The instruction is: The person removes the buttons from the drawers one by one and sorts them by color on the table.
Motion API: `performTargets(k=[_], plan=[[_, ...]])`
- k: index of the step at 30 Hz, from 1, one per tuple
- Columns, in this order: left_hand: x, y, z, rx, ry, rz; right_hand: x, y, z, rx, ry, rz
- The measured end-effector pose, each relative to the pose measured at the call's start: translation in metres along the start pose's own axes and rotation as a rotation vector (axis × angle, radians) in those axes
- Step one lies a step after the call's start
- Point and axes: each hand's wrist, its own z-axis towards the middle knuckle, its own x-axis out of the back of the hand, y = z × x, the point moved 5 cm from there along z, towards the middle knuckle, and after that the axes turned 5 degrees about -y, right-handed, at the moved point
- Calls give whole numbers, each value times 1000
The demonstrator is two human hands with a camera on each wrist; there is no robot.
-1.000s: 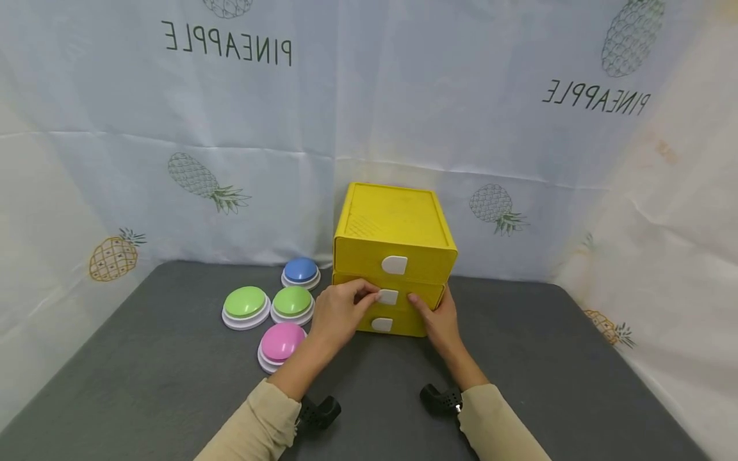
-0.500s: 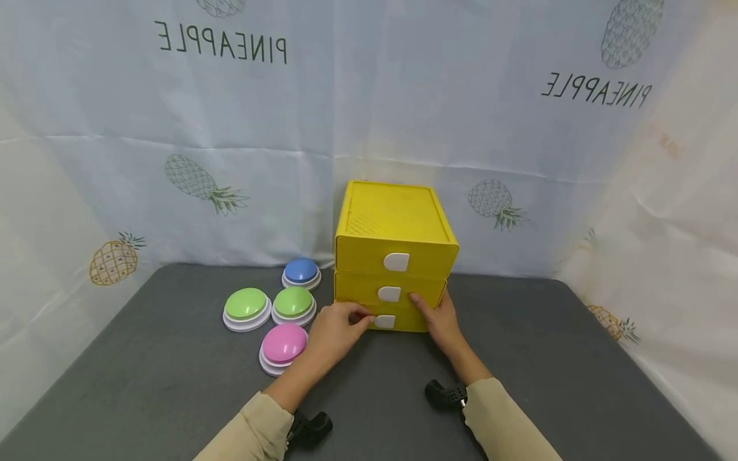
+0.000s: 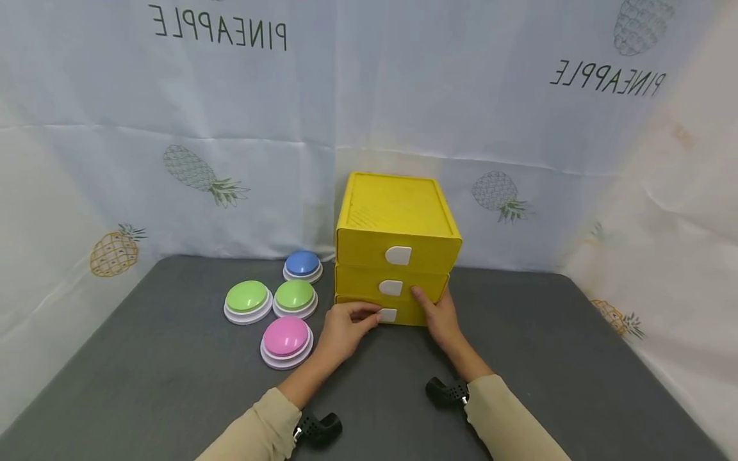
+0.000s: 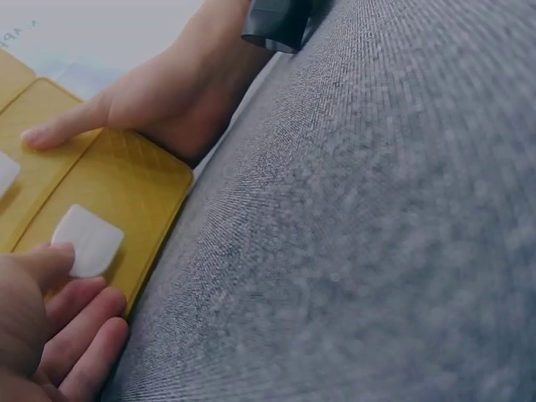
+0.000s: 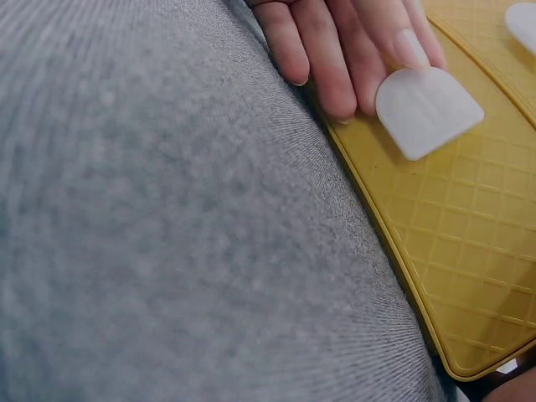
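A yellow three-drawer box [image 3: 398, 205] stands at the back of the table, each drawer front bearing a white tab handle. My left hand [image 3: 341, 334] is at the bottom drawer handle [image 3: 388, 315], coming from the left. Seen from the left wrist, the thumb lies on the edge of that handle [image 4: 94, 239] and the fingers are bent just under it. My right hand [image 3: 444, 323] grips the box's right side, thumb on the middle drawer front near its handle [image 3: 391, 287]; its other fingers are hidden behind the side. All drawers look closed.
Left of the box are round push buttons on white bases: a blue button [image 3: 302, 262], two green buttons [image 3: 246, 296] and a pink button [image 3: 286, 337]. A pineapple-print cloth [image 3: 259, 96] hangs behind the grey table [image 3: 144, 371].
My left hand has gone down from the middle drawer handle to the bottom one. The right hand keeps its place on the box's side.
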Motion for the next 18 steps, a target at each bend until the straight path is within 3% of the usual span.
performTargets(k=[3,7,14,18], plan=[[-1,-2,2,21,1,-43,2,0,1,-6,-8,-12],[-3,-1,1,19,0,-28,4,1,1,-4,-17,-6],[-1,3,-6,28,-16,-31,9,4,4,47,-180,-18],[0,4,-11,40,-22,-39,19,6,5,93,-221,-22]])
